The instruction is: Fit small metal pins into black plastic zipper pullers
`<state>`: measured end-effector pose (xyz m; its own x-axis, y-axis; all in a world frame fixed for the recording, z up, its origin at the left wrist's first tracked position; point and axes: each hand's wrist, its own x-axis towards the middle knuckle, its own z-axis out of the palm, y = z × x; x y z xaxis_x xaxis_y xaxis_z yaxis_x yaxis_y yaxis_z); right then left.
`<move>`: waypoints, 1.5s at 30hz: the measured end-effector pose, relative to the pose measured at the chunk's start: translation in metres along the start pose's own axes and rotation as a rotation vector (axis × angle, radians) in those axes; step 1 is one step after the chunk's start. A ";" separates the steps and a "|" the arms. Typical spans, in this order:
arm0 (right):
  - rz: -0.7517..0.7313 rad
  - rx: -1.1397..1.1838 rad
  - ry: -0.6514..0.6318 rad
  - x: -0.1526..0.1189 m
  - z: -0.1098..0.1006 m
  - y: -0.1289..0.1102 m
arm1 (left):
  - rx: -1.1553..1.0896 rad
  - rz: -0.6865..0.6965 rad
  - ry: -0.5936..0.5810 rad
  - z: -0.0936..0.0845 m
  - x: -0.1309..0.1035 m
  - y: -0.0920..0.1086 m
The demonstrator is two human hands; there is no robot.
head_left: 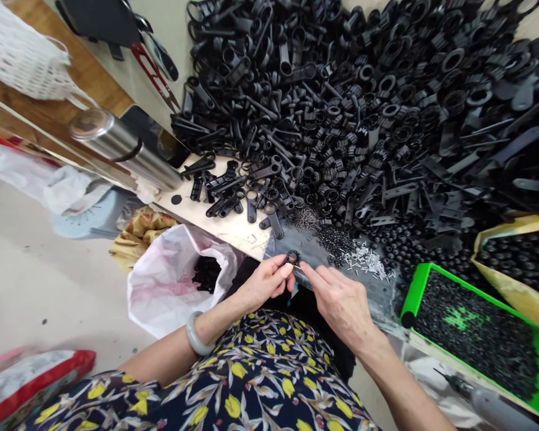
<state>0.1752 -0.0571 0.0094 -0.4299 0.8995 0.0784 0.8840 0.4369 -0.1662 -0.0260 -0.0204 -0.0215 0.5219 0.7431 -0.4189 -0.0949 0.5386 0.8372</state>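
My left hand (272, 278) is closed, its thumb and fingers pinching a small black plastic ring part (293, 257) above the table's front edge. My right hand (339, 293) meets it from the right, with the fingertips against the part. A tiny silvery pin (298, 267) shows at those fingertips; most of it is hidden. Just beyond my right hand, a scatter of similar silvery pins (366, 260) lies on a grey sheet (291, 239). Behind my left hand, several black ring-ended handle pieces (251, 206) rest on the pale tabletop.
A huge heap of black plastic parts (341, 108) covers the back. At right are a green tray (420, 293) of small black pieces, a yellow bag (498, 263) and an electric screwdriver (489, 407). At left stand a steel flask (121, 146) and an open white bag (148, 293).
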 end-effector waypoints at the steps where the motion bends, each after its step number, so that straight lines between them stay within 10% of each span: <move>1: -0.001 -0.009 -0.004 0.001 0.001 0.000 | -0.006 -0.004 0.008 0.001 0.000 -0.001; 17: 0.011 -0.089 -0.213 0.010 -0.035 -0.010 | 0.718 0.277 0.193 0.008 0.004 -0.007; 23: 0.013 0.039 0.188 0.001 -0.044 -0.003 | 0.765 0.398 0.823 -0.039 -0.002 0.046; 27: 0.151 0.325 0.083 0.046 -0.009 0.000 | 1.138 0.643 0.926 -0.081 0.006 0.076; 32: 0.166 0.214 -0.018 0.104 0.028 -0.017 | 1.245 0.618 0.998 -0.109 0.035 0.075; 39: 0.373 0.704 0.162 0.070 0.023 -0.014 | 0.981 0.760 0.898 -0.079 0.026 0.054; 45: 0.816 1.625 0.159 0.022 0.022 -0.023 | 0.394 0.208 0.298 -0.015 0.011 0.027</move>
<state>0.1415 -0.0477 -0.0065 0.0743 0.8966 -0.4366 -0.2372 -0.4094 -0.8810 -0.0352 0.0086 -0.0086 0.2572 0.9296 -0.2639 0.1848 0.2207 0.9577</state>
